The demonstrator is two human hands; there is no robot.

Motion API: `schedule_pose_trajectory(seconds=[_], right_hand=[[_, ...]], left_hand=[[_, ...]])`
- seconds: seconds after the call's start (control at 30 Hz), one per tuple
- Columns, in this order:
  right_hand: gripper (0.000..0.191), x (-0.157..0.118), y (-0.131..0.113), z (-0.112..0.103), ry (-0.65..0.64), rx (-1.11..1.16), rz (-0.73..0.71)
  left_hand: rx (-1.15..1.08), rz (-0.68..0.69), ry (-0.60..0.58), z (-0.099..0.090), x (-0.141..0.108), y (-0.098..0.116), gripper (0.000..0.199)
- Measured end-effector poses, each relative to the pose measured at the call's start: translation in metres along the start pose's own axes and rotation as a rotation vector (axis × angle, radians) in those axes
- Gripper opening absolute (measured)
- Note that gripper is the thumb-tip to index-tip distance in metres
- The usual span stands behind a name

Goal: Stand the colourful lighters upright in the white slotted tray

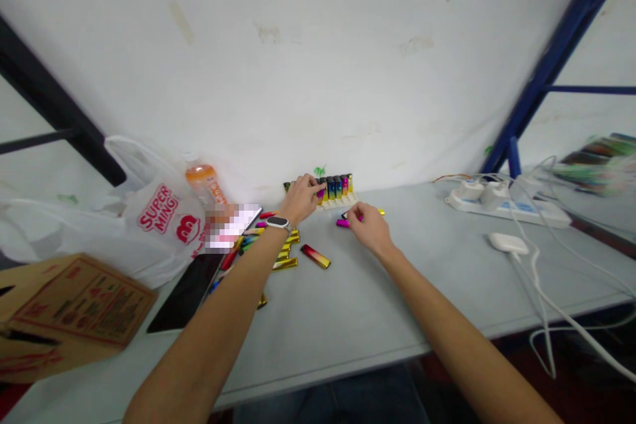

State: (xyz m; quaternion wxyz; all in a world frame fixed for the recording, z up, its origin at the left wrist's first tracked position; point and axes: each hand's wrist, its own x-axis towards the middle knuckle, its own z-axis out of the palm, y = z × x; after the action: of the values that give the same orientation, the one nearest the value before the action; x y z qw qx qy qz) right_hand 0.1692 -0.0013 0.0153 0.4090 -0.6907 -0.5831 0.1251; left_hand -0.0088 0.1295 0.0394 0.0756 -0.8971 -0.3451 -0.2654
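Note:
Upright colourful metallic sticks [338,187] stand in a row in a pale holder [342,201] by the wall. My left hand [302,199], with a watch on its wrist, is at the row's left part, its fingers closed on a purple stick. My right hand [366,224] is pinched at a purple stick [342,222] lying on the table just right of the holder; a yellow end shows beyond the fingers. A red and yellow stick [315,256] lies alone nearer to me. More sticks [285,264] lie in a loose pile left of it, partly behind my left forearm.
On the left are a cardboard box [79,311], a white plastic bag [163,225], an orange bottle [205,182], a dark tablet [186,295] and a bright screen [238,225]. A power strip [511,207], white adapter [507,243] and cables lie on the right.

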Motion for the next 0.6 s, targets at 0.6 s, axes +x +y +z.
schedule_pose_trajectory(seconds=[0.6], right_hand=[[0.031, -0.013, -0.003, 0.017, -0.153, -0.419, -0.136]], left_hand=[[0.081, -0.127, -0.103, -0.013, -0.004, -0.005, 0.063]])
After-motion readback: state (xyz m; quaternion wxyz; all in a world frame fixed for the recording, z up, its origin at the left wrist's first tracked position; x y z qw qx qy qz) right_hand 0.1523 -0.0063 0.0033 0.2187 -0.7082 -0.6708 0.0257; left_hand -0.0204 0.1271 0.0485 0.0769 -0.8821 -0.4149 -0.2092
